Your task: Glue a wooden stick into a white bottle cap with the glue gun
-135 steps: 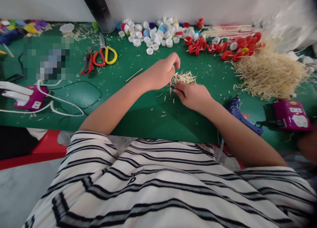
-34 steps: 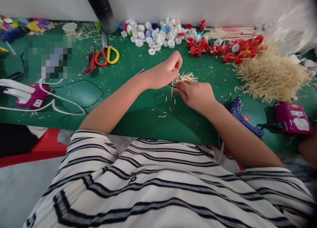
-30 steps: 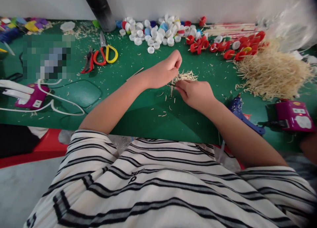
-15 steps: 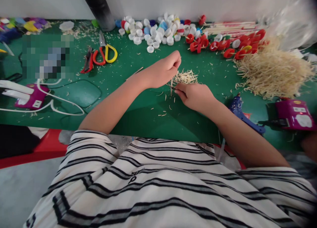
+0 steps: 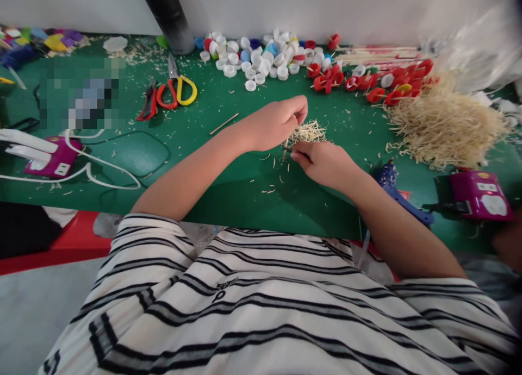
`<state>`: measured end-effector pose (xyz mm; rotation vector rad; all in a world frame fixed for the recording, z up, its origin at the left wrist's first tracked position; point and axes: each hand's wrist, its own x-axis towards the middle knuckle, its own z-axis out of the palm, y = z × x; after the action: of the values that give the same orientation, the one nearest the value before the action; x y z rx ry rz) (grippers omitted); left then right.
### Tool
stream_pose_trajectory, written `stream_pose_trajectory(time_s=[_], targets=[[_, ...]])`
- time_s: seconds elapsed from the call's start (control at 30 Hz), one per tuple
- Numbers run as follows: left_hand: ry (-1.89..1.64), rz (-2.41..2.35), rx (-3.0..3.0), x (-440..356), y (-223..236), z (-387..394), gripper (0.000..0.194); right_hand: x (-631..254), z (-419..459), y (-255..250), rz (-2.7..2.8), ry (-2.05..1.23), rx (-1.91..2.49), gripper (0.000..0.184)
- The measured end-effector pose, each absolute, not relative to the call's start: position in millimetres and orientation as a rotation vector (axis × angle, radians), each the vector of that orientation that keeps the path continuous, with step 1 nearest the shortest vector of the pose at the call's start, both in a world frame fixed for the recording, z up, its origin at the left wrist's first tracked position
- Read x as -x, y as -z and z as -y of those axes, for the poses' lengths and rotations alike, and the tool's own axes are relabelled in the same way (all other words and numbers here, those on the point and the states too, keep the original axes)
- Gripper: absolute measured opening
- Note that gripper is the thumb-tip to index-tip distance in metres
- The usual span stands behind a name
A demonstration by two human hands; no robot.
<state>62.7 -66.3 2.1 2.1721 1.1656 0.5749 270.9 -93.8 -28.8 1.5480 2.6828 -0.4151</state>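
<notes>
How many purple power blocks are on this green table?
2: the left purple block, with white plugs in it, and the right purple block, beside the blue glue gun.

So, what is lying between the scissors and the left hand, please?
In the head view, one thin stick lies on the green table between the scissors and the left hand, near the forearm, with a few tiny pale scraps.

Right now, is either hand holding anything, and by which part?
The right hand pinches a small dark tool by one end, the other pointing left. What the left hand holds, if anything, cannot be told.
</notes>
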Motion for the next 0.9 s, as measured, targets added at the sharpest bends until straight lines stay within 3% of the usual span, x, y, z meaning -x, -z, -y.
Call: stream_pose_trajectory(time_s=[0.2,0.4,0.63,0.9], targets=[[-0.589,-1.201,-2.208,-61.1,-0.7,64.8,0.024,-265.3,98.7,30.3,-2.725,0.605,-1.391,0.036],[-0.598,-1.208,-2.196,-61.3,0.4,65.0,0.023,-263.6,93.7,32.9,-2.748,0.37,-1.595,0.043],[-0.575,-1.218,-2.185,-60.6,-1.4,65.5,0.021,-263.9,94.5,41.4,-2.747,0.199,-1.39,0.041],[-0.591,-1.231,-2.218,-62.8,-0.9,64.4,0.024,-260.5,93.5,37.9,-2.838,0.013,-1.607,0.047]])
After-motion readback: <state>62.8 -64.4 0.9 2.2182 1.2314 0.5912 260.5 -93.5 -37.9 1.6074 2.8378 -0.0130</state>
